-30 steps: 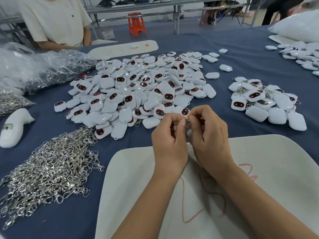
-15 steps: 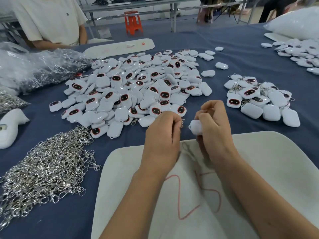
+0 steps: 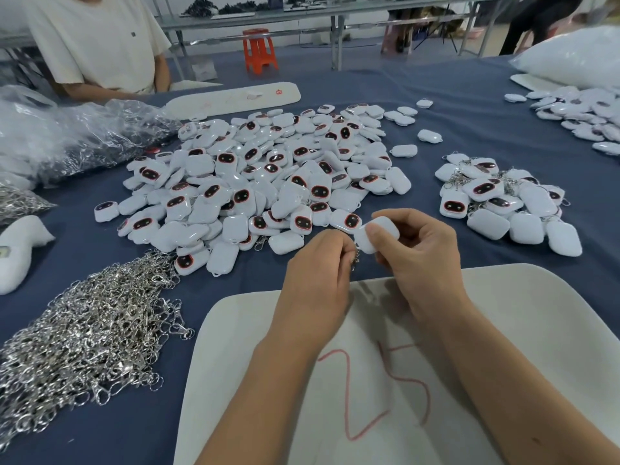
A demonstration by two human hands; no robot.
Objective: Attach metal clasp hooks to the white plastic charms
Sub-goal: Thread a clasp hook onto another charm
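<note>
Most of the job remained. On the blue desk [image 3: 469, 95] a large heap of bare white charms [image 3: 268, 176] lay in the middle, while a much smaller pile of finished charms [image 3: 503, 203], with metal hardware showing among them, sat to the right, well apart from the heap. A loose mass of silver clasp hooks [image 3: 87, 330] lay at the near left, so supply did not appear to be the limit. The right hand [image 3: 422, 253] gripped one white charm [image 3: 377, 234] between thumb and curled fingers, above the far edge of a white foam board [image 3: 503, 330] marked in red. The left hand [image 3: 318, 276] was curled closed just beside it, pinching a clasp hook [image 3: 356, 258] of which only a short silver length hung out below the fingertips. Hook and charm sat very close together (whether the hook was already through the charm's loop could not be told, the fingers hid the joint). The held charm was a glossy rounded rectangle, showing its plain white back; others in the heap showed a dark oval face ringed in red and a small loop at one end.
</note>
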